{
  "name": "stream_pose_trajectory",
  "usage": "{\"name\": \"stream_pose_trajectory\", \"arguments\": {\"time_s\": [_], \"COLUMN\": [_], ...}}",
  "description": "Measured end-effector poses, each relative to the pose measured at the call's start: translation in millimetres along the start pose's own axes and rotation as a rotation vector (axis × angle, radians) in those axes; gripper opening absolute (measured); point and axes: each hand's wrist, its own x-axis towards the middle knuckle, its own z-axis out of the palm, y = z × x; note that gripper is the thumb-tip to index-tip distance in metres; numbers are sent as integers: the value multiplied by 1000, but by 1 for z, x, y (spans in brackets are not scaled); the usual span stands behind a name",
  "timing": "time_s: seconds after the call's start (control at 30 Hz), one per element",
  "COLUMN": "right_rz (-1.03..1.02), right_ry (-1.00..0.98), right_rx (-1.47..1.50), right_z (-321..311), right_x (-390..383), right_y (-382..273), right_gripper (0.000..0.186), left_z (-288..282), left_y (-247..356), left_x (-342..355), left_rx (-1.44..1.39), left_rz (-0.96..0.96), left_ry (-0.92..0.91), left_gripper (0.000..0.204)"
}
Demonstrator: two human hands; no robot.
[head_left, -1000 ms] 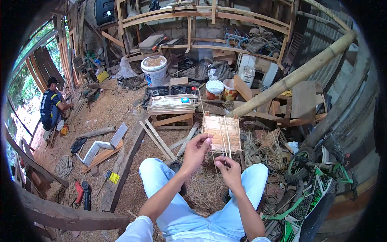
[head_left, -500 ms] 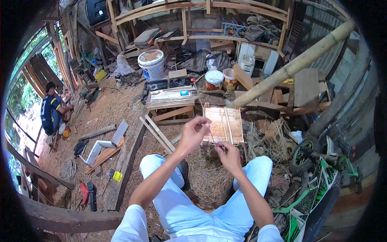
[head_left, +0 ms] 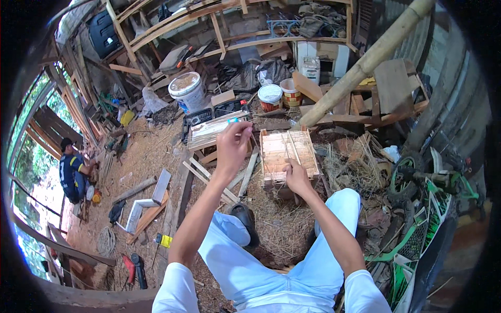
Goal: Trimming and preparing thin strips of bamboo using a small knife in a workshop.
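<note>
My left hand is raised in front of the small low table, its fingers pinched together; whatever lies between them is too thin to make out. My right hand is closed at the near edge of a low wooden block bench, and what it grips is mostly hidden. A thin pale strip lies on the bench top just beyond my right fingers. Behind my left hand, a bundle of thin sticks rests on the small table, beside a small blue object.
Buckets and a paint tub stand behind. A thick bamboo pole slants across the right. A green bicycle lies at right. Power tools sit at lower left. Another person crouches far left.
My left hand has moved up and left, away from my right hand, which has shifted slightly up and over the bench edge. The whole view has turned a little.
</note>
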Motion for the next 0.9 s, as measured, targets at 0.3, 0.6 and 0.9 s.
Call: {"name": "stream_pose_trajectory", "arguments": {"time_s": [0.3, 0.6, 0.9], "right_rz": [-43, -49, 27], "right_ry": [-73, -160, -283], "right_rx": [46, -184, -227], "right_z": [-20, -3, 15], "right_x": [-21, -12, -18], "right_y": [-80, -95, -51], "right_gripper": [24, 20, 23], "left_z": [13, 23, 17], "left_y": [-17, -8, -6], "left_x": [-19, -29, -33], "left_rx": [98, 47, 61], "left_rz": [-39, 16, 11], "left_ry": [-67, -41, -48], "left_gripper": [13, 12, 11]}}
